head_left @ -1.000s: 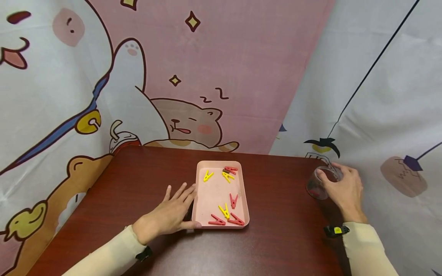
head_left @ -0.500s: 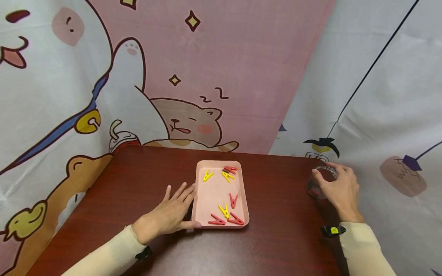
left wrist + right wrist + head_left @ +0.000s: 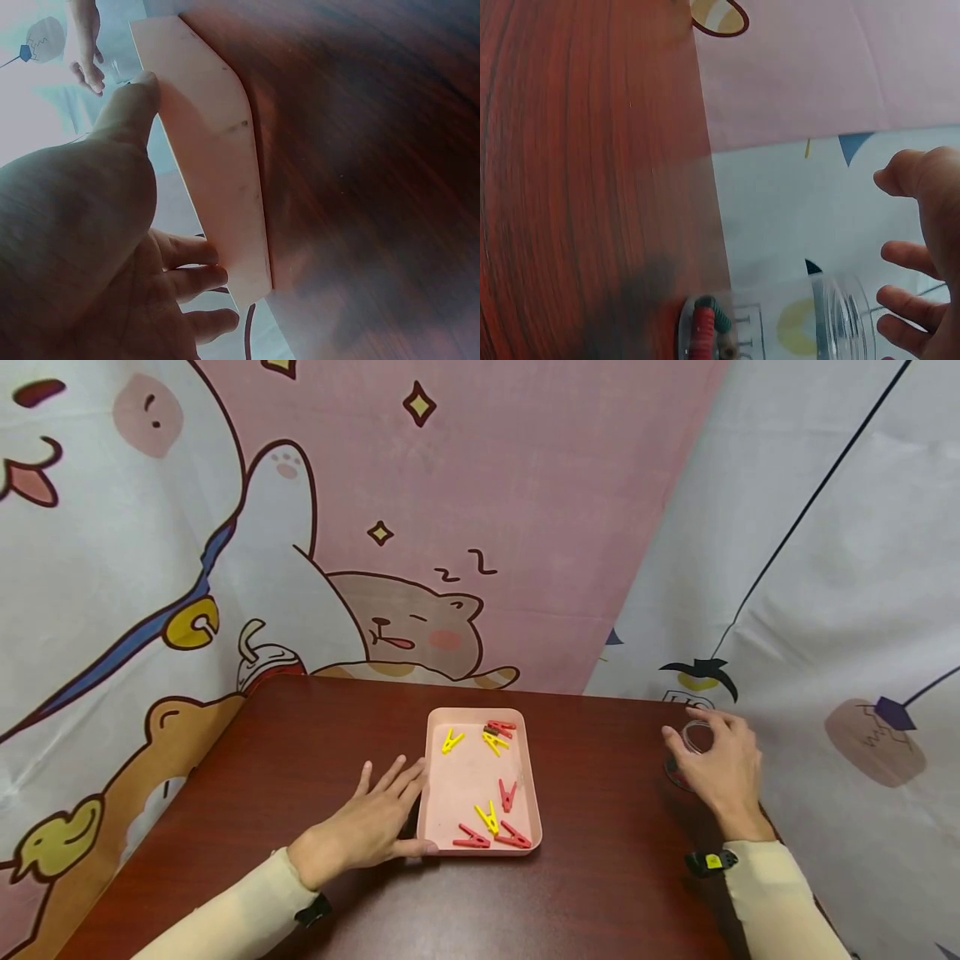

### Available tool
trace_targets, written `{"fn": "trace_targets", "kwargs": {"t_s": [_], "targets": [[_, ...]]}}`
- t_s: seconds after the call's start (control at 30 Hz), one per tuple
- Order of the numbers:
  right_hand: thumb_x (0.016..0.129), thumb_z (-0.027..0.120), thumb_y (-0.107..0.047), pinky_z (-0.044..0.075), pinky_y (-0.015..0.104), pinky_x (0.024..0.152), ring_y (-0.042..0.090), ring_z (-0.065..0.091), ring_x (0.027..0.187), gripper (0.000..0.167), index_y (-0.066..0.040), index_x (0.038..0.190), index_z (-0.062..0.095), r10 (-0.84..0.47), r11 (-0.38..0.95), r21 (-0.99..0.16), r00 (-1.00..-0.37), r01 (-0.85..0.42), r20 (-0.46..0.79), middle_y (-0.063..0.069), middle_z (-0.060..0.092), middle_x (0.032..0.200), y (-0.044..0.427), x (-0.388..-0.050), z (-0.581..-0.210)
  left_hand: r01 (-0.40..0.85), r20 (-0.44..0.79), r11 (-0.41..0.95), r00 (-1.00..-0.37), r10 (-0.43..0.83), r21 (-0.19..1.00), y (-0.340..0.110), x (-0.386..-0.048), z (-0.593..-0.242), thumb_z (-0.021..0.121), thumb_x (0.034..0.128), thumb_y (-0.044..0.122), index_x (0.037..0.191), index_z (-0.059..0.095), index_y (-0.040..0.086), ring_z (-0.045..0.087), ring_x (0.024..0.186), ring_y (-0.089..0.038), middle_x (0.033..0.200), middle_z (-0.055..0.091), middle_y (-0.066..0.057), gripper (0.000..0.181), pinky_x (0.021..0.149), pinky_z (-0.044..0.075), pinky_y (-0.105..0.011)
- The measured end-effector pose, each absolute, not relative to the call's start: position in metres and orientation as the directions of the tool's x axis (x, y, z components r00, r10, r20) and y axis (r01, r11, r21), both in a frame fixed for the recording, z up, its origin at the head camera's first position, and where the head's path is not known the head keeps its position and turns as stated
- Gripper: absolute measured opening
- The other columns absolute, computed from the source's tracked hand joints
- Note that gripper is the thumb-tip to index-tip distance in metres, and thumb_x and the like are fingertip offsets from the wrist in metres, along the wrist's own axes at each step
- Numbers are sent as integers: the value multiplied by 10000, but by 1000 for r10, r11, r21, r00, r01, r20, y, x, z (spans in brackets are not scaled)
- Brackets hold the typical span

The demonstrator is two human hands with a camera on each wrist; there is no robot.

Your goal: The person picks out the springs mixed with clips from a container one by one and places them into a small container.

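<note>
My left hand rests with spread fingers along the left side of a pink tray; in the left wrist view its thumb and fingertips touch the tray's rim. Small red clothespins and yellow clothespins lie scattered in the tray. At the table's far right, my right hand is over a clear jar, its fingers and thumb spread apart, holding nothing that I can see. The jar stands upright with something red and something green at its bottom. The hand partly hides it in the head view.
The dark wooden table ends at a printed cloth backdrop behind and at the right. The jar is near the table's right back corner. Each wrist wears a dark band.
My right hand has moved a little to the left, from beside the jar's rim to over it. My left hand, the tray and the clothespins have stayed put.
</note>
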State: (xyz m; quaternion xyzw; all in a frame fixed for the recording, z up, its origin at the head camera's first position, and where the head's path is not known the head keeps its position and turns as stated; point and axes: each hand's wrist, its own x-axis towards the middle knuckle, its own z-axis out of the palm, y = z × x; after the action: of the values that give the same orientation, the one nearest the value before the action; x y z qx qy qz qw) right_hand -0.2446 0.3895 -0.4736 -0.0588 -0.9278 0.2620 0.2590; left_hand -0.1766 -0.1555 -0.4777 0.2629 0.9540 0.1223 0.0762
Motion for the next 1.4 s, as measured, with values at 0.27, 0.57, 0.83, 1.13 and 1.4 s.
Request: {"fn": "trace_targets", "kwargs": {"t_s": [0.27,0.57,0.83,1.13,1.4], "targets": [[1012,886,-360,320,826,1158,578,480,1487,579,-64,1494,764,146,847,-502,-834,-171,531,309,587,1606,363,-247,-475,478,-91,833,-850,519,279,-155,-176,-477,798,1037,683,1806,371,7,234,1810,-509,1928,305,-200,1109,1364,144,-907],[981,929,-300,359,840,1153,548,509,1470,525,-91,1444,796,23,830,-474,-830,-295,557,280,628,1547,329,-253,-473,480,-100,834,-848,521,272,-155,-177,-478,792,1041,685,1805,375,7,232,1810,-509,1933,295,-197,1103,1363,145,-907],[975,927,-253,366,828,1183,546,528,1463,515,-87,1444,793,-84,821,-430,-824,-376,560,258,635,1555,300,-264,-474,481,-97,834,-848,521,269,-156,-176,-476,803,1036,681,1797,389,0,251,1802,-520,1926,311,-202,1102,1363,153,-906],[966,948,-292,435,778,1146,545,545,1463,534,-108,1444,796,-219,810,-371,-822,-454,526,246,629,1567,265,-277,-466,482,-99,833,-847,522,271,-156,-176,-475,806,1036,674,1795,391,-3,234,1810,-507,1928,305,-203,1098,1364,141,-907],[979,924,-320,475,739,1144,517,564,1480,495,-150,1429,807,-303,812,-329,-830,-482,467,207,647,1589,240,-287,-458,484,-101,830,-844,526,278,-155,-176,-474,809,1037,668,1792,396,-4,235,1809,-510,1928,303,-207,1092,1364,132,-908]]}}
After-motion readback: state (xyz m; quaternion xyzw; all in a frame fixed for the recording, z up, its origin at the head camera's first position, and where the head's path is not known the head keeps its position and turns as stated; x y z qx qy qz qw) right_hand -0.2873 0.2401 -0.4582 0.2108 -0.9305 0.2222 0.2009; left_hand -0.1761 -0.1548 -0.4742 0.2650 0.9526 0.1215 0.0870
